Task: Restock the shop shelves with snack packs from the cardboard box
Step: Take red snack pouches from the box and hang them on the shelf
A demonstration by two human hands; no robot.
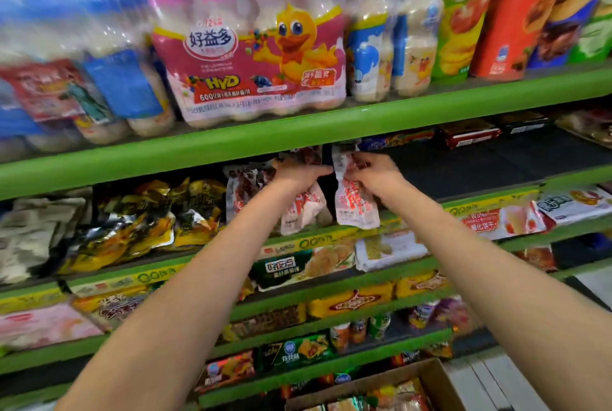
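Both arms were stretched fwd & up to the second shelf (530,158), under its green lip. The right hand (374,175) pinched the top edge of a white-and-red snack pack (356,208), fingers curled round the crimped seal, so the pack hung upright w/ its base at the shelf's front rail. Holding it by the top seal prob. let the person stand it on end & face the label outward.

The left hand (299,172) gripped the tops of the standing packs (304,205) just left of that one, fingers curled over them; likely it was steadying the row or pressing it back so the new pack had a slot. A narrow dark gap showed between the two hands' packs — they were beside each other, not touching, as far as could be seen.

Right of the right hand the shelf was bare dark mat, which was prob. why this row was being filled from left to right. Left of the left hand lay gold-and-black foil packs (145,221), slumped rather than upright.

Well below both forearms, near the bottom edge, sat the cardboard box (430,377), open, w/ more packs inside; their type was too blurred to tell. Judged from that, the restock was partway done, w/ stock left to move.
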